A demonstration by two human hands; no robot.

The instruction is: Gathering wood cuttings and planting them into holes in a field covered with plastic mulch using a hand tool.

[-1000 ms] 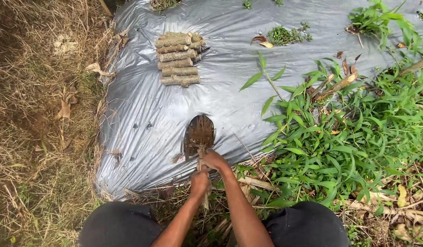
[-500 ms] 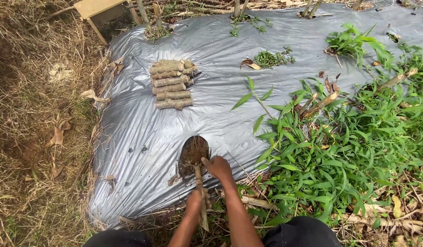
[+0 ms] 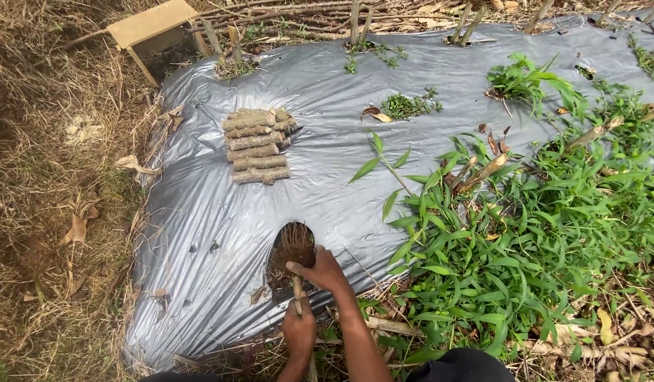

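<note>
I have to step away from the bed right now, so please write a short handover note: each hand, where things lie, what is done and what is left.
Left hand: gripped low on the wooden handle of a digging tool.
Right hand: gripped higher on the same handle, at the edge of the hole.
Things: the tool's blade end is down in the hole torn in the grey plastic sheet, with soil and roots showing. A pile of cut stem pieces lies on the sheet beyond it.
Done: one hole opened through the sheet.
Left: no cutting stands in the hole; the pile lies untouched.
</note>
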